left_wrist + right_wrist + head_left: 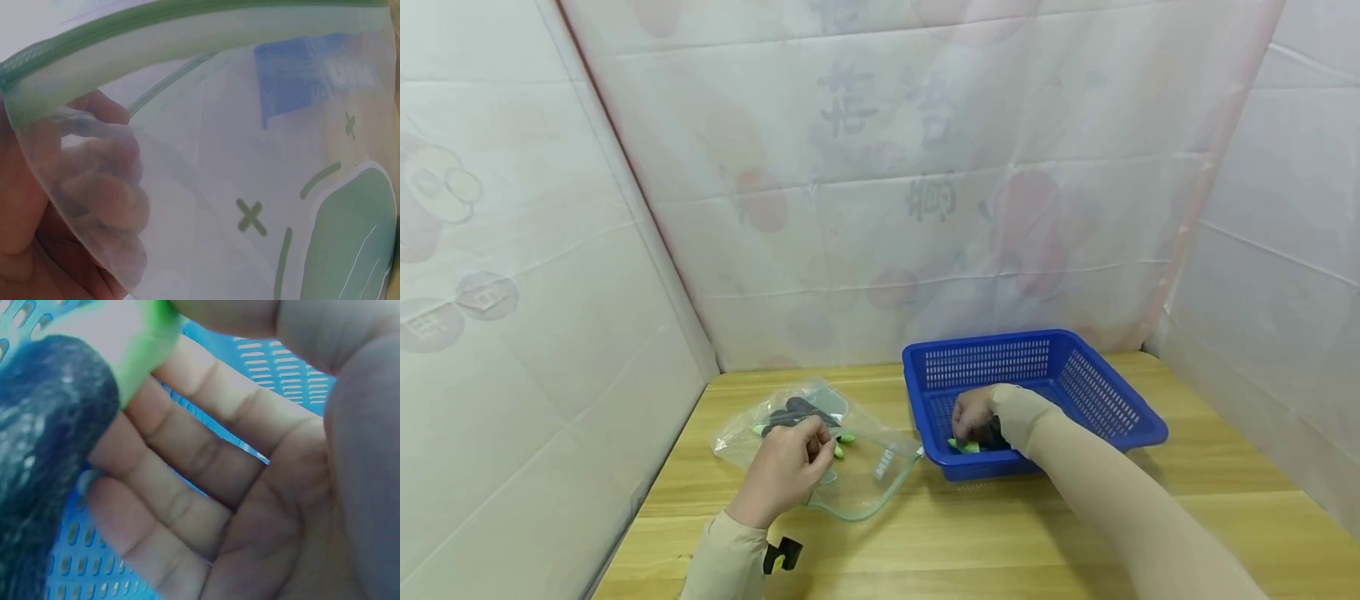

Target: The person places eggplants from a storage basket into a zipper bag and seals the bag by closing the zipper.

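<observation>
My left hand point(784, 471) pinches the rim of a clear zip bag point(867, 487) with a green seal and green print. In the left wrist view, its curled fingers point(106, 187) show through the plastic. Inside the bag lie several dark eggplants point(801, 408) with green ends. My right hand point(974, 414) reaches into the blue basket point(927, 400), near its front left corner. There its thumb and fingers pinch the green end of a dark, glossy eggplant point(50, 450); the other fingers extend beside it. The forearm and hand partly hide that eggplant in the head view.
The perforated basket stands right of the bag on a wooden table point(970, 546), its left side close to the bag's corner. White printed sheets point(880, 208) close off the back and both sides. A black strap piece point(782, 554) sits by the left wrist.
</observation>
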`<state>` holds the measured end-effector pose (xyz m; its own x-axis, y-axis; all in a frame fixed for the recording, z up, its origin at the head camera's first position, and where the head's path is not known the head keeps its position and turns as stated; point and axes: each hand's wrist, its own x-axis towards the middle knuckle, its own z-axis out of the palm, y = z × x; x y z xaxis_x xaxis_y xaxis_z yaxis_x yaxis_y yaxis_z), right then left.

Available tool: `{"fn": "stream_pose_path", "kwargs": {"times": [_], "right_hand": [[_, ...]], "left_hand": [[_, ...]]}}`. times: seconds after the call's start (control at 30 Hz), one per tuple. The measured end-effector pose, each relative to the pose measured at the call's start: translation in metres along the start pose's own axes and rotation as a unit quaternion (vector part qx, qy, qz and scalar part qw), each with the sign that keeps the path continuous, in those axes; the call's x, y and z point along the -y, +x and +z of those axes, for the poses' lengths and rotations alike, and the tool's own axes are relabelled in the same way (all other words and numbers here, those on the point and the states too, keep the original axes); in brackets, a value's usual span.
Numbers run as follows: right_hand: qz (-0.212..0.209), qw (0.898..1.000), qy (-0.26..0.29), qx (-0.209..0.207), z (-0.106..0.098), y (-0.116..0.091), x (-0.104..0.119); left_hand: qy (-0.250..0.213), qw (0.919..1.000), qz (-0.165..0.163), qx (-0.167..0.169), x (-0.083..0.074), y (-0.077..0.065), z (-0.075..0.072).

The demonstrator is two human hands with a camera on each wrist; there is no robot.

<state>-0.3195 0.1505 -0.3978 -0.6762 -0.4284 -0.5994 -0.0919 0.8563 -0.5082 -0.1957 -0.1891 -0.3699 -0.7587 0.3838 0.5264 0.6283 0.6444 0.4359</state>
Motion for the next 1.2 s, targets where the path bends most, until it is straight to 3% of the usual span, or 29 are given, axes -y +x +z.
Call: {"fn": "stream_pose_path", "kwargs": {"times": [0.37,0.77,1.0,1.2], "right_hand": [[-0.032,0.993,-0.003,-0.112,-0.003,0.010,-0.001],[-0.048,0.974,-0.031,-0.220,-0.010,0.017,-0.017],[-0.030,0.953,0.029,-0.300,-0.015,0.023,-0.024],[-0.008,0.941,0.069,-0.332,-0.019,0.022,-0.026]], "left_hand": [[0.003,1.0000,-0.007,0.004,-0.001,0.000,-0.001],[0.001,1.0000,-0.002,0.000,0.000,0.000,0.000],[-0.002,1.0000,-0.001,0.003,-0.001,0.000,0.000],[-0.001,1.0000,0.004,0.001,0.000,0.001,0.000]]}}
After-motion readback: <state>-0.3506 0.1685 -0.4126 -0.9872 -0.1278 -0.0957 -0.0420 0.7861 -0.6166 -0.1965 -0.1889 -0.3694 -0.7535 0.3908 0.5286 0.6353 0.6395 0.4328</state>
